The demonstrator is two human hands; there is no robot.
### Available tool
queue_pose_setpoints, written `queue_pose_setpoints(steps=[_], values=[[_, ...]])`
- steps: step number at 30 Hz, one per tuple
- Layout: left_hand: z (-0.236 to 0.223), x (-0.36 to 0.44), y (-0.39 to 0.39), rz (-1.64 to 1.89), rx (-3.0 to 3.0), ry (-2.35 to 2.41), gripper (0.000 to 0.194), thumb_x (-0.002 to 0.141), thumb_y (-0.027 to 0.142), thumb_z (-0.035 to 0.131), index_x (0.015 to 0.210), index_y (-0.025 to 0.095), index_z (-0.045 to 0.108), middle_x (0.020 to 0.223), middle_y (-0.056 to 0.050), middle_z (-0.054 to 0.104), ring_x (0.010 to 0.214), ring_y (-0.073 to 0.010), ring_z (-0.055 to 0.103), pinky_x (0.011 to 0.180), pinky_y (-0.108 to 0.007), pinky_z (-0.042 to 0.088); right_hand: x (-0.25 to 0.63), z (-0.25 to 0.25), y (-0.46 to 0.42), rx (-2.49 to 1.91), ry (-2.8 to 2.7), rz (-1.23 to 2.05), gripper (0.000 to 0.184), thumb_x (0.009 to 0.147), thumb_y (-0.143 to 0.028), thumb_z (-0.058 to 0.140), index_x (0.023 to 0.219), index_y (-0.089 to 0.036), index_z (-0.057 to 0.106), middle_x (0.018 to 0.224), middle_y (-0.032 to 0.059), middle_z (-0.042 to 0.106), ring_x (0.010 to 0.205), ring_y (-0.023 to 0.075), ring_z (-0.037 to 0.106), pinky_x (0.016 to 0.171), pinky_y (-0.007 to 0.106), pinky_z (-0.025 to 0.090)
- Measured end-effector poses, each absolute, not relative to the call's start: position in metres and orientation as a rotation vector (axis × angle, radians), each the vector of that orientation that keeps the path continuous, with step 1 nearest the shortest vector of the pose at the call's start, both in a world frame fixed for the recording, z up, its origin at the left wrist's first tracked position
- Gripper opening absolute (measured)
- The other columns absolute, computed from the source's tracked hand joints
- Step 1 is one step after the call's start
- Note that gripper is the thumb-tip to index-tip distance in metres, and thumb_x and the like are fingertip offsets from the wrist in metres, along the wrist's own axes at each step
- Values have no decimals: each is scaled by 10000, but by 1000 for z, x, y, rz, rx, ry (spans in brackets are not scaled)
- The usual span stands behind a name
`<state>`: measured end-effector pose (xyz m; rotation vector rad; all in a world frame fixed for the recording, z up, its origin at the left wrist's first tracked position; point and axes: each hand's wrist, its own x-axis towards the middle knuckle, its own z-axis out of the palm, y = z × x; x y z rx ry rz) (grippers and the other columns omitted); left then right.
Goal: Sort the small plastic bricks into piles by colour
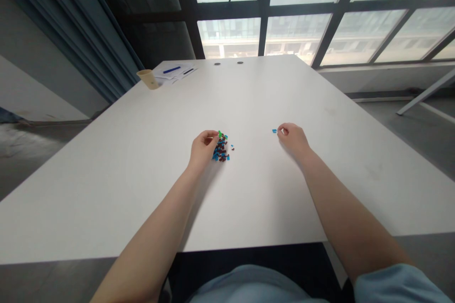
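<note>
the two hands are well apart, both over the white table (249,208). the left hand (201,151) has bent fingers, with the thumb and a fingertip close together at a small green piece (220,134). i cannot tell if they pinch it. the right hand (294,138) is curled, its thumb and finger making a little ring. i cannot tell if there is anything in it. two small blue pieces (274,130) lie just beside its fingertips. the pile of tiny brown and blue pieces (222,150) sits right by the left hand, on the side near the right hand. far back on the left are a paper cup (148,79), some papers (183,71) and a blue pen (172,70). big windows (229,35) and a blue curtain (78,23) are behind.
</note>
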<state>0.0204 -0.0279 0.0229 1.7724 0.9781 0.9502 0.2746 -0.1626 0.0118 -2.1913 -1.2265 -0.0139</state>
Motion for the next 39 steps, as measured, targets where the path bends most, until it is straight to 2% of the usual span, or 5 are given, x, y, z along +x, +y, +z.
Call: queue_pose_setpoints(steps=[5, 11, 24, 31, 39], values=[[13, 28, -40, 705, 2530, 876, 250, 813, 173, 448, 936, 216, 661, 979, -86, 604, 944, -218, 519, 802, -379, 399, 232, 33, -168, -2065, -1596, 488, 109, 669, -172, 424, 586, -172, 493, 529, -33, 431, 526, 92, 361, 525, 227, 252], [10, 36, -43, 495, 2829, 1038, 294, 827, 162, 431, 961, 277, 666, 1089, -74, 584, 1040, -271, 448, 784, -430, 331, 202, 34, -164, -1990, -1739, 583, 92, 658, -145, 417, 574, -172, 442, 547, -31, 440, 528, 87, 328, 516, 225, 226], [16, 38, -40, 685, 2555, 1020, 161, 787, 219, 499, 825, 205, 655, 909, -66, 662, 920, -233, 550, 783, -363, 381, 203, 35, -165, -1998, -1710, 573, 88, 673, -141, 418, 615, -166, 479, 590, -22, 465, 541, 88, 335, 524, 217, 231], [44, 29, -63, 759, 1802, 816, 192, 722, 353, 604, 794, 175, 590, 748, -36, 664, 674, -152, 595, 585, -253, 420, 205, 31, -166, -1988, -1722, 560, 82, 679, -153, 431, 628, -165, 494, 590, -21, 467, 545, 92, 339, 526, 220, 232], [57, 27, -82, 744, 1809, 647, 155, 682, 321, 664, 762, 189, 660, 796, -39, 664, 784, -165, 603, 695, -282, 450, 202, 31, -166, -1962, -1724, 551, 89, 680, -145, 435, 617, -165, 495, 583, -28, 459, 541, 89, 328, 528, 219, 231]])
